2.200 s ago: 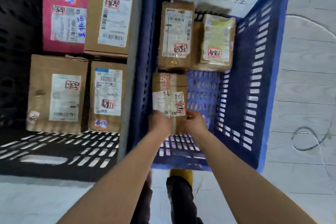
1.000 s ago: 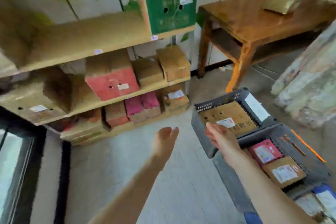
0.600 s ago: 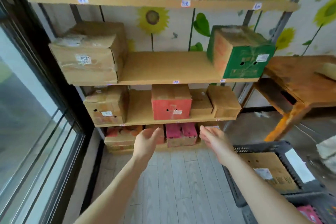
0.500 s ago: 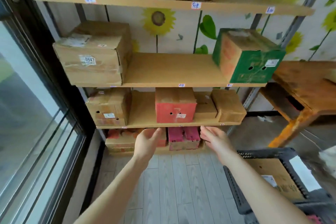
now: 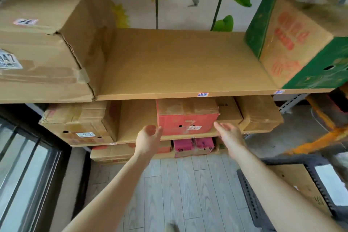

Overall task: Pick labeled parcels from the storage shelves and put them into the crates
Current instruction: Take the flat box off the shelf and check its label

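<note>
Sunflowers painted on the wall [image 5: 178, 11] back the storage shelves I am facing, with a grey plank floor [image 5: 178, 184] below and a dark-framed window [image 5: 22, 165] on my left. On the upper shelf [image 5: 178, 62] a big brown carton [image 5: 41, 52] with a white number label fills the left end and a green box [image 5: 301, 43] sits at the right end, with bare board between them. On the middle shelf [image 5: 135, 118] stand a labeled brown box [image 5: 79, 122] at the left, the red parcel [image 5: 186, 118] in the middle with a small label [image 5: 194, 127] on its front face, and two plain brown boxes [image 5: 259, 115] just beside it on the right. Pink parcels [image 5: 194, 144] and a low brown box [image 5: 113, 153] sit on the lowest level. My left hand [image 5: 148, 137] is open, fingers loosely spread, by the lower left corner of the red parcel. My right hand [image 5: 227, 133] is open too, fingers pointing at the lower right corner. Neither hand grips anything, and I cannot tell whether the fingertips touch the cardboard. Down at my right, on the floor, is a dark grey crate [image 5: 250, 194] holding a flat brown cardboard parcel [image 5: 301, 184]. A pale panel shows beside that parcel, and I cannot tell what it is.
</note>
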A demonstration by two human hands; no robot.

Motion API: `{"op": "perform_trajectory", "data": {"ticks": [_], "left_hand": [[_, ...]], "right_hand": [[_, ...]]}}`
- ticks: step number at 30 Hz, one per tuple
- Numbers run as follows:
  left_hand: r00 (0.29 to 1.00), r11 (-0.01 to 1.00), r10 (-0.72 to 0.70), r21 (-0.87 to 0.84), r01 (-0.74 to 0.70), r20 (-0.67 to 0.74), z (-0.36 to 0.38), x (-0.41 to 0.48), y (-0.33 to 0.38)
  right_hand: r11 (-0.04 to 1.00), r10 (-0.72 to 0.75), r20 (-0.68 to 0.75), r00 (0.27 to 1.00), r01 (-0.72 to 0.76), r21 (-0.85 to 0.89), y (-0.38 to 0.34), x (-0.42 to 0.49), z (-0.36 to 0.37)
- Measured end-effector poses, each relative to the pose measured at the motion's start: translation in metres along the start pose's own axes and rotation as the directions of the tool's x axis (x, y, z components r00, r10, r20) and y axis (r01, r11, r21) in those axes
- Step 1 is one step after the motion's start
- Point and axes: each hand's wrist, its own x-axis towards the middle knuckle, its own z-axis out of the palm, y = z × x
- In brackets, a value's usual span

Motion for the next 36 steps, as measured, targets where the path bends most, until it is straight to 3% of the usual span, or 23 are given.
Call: {"op": "perform_trajectory", "data": {"ticks": [8, 12, 19, 24, 28, 33, 36], "left_hand": [[0.997, 0.978, -0.018, 0.207, 0.001, 0.081, 0.032, 0.116, -0.014], [0.988, 0.995, -0.055, 0.095, 0.042, 0.142, 0.049, 0.145, -0.022], [0.995, 0.995, -0.094, -0.022, 0.093, -0.019, 0.043, 0.137, -0.041], [0.979, 0.996, -0.055, -0.079, 0.04, -0.197, 0.025, 0.097, -0.048], [0.946, 0.987, 0.102, -0.087, -0.134, -0.308, 0.016, 0.052, -0.044], [0.87, 0.933, 0.361, 0.138, -0.333, -0.337, 0.021, -0.011, -0.042], [0.836, 0.905, 0.424, 0.196, -0.378, -0.349, 0.027, -0.04, -0.036]], "right_hand": [[0.996, 0.057, -0.195, 0.979, -0.067, -0.05, 0.001, 0.107, 0.039], [0.996, 0.063, -0.185, 0.981, -0.073, -0.049, 0.012, 0.134, 0.054], [0.994, 0.106, -0.234, 0.966, -0.095, 0.057, 0.018, 0.116, 0.071], [0.979, 0.175, -0.146, 0.974, -0.156, 0.132, 0.038, 0.084, 0.079], [0.947, 0.259, -0.035, 0.965, -0.246, 0.206, 0.056, 0.065, 0.076], [0.851, 0.324, 0.16, 0.933, -0.361, 0.381, 0.08, 0.035, 0.065], [0.793, 0.364, 0.25, 0.897, -0.439, 0.422, 0.1, 0.02, 0.054]]}}
